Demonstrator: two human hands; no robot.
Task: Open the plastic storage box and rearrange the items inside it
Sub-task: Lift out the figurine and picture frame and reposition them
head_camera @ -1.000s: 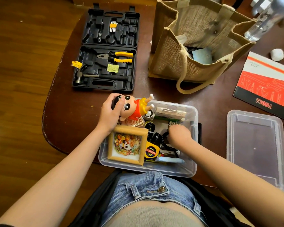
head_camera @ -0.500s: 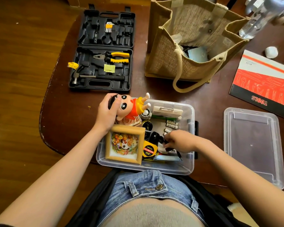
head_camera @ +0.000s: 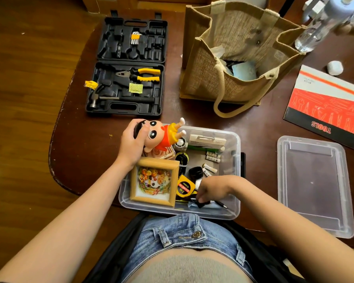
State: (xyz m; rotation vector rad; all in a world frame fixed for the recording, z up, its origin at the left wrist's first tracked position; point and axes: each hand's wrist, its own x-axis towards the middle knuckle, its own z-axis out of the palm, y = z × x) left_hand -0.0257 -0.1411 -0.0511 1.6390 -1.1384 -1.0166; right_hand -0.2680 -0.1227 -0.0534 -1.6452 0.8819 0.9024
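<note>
head view: the box [head_camera: 236, 144] sits open at the table's near edge, right in front of me, and its lid [head_camera: 313, 184] lies flat to the right, well apart. so the opening is done; i'm in the rearranging.

my left hand [head_camera: 131, 144] grips the head of the toy [head_camera: 161, 135], fingers wrapped round it, holding it tilted over the box's far left corner with the feet pointing up and away. it is about where it was a second ago, so the toy is being kept out of the way rather than placed.

my right hand [head_camera: 213, 188] has moved: it was further back in the middle of the box, and now it is down at the near wall, fingers curled onto a black cable [head_camera: 200, 203] lying there. i judge it a pinch, though the fingertips are partly hidden. with the hand gone from the middle, the batteries [head_camera: 212, 158] show loose on the floor.

the frame [head_camera: 154, 181] lies flat at the near left, the tape [head_camera: 184, 187] just beside it.

i reckon the cable gets tidied next, then the toy needs a spot.
</note>
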